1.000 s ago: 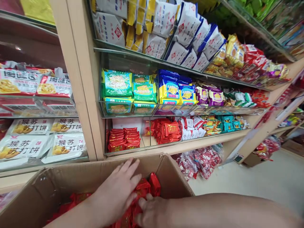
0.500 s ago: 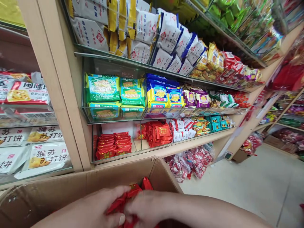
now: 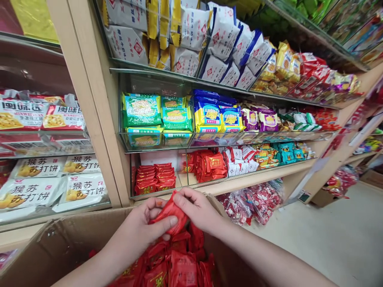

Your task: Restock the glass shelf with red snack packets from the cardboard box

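Fingers (image 3: 164,226) clamped on red pkt (image 3: 171,210), poss. 2+; L hand (image 3: 140,225), R hand (image 3: 202,209); over ctn (image 3: 79,233)

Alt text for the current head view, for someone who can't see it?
A left hand and right hand together hold red packaging above an open cardboard box of red packets. Behind the box, shelves display colourful wrapped snacks.
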Tool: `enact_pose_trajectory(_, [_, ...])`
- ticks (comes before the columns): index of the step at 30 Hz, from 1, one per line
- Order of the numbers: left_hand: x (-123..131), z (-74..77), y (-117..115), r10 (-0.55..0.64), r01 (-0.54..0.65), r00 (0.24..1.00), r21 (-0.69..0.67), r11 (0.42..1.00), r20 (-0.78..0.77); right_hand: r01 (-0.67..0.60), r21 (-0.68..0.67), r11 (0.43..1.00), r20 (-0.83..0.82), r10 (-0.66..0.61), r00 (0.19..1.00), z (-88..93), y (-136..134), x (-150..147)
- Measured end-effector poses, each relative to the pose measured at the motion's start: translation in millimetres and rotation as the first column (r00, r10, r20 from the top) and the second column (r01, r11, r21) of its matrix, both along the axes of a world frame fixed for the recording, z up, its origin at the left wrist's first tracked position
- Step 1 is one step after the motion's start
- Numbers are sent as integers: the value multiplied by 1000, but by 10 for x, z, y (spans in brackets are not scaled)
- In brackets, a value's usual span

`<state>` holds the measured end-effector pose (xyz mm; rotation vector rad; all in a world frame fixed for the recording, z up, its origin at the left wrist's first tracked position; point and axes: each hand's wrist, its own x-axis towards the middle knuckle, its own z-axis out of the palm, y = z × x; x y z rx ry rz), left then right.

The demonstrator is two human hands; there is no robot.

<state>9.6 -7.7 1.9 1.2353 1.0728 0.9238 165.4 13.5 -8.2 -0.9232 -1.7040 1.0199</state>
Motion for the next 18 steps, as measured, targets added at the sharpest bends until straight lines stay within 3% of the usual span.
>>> enact_pose_trajectory(3, [4, 11, -20, 175, -169, 974, -53, 984, 144, 142, 43, 989, 34, -143, 989, 64, 4, -31])
enact_pose_trajectory(6, [17, -1, -38, 255, -240, 945, -98, 966, 205, 213, 80, 974, 115, -221, 969, 48, 24, -87])
enact_pose_trajectory(12, [23, -59, -38, 456, -457, 889, 31, 889, 43, 297, 189, 936, 261, -339, 904, -25, 44, -247])
enact_pose_trajectory(15, [-41, -78, 33, 493, -476, 868, 183, 860, -59, 282, 246, 927, 275, -346, 897, -22, 1, -311])
enact_pose_trajectory(18, [-132, -86, 140, 507, -476, 859, 252, 843, -75, 289, 253, 923, 220, -345, 912, -13, -44, -340])
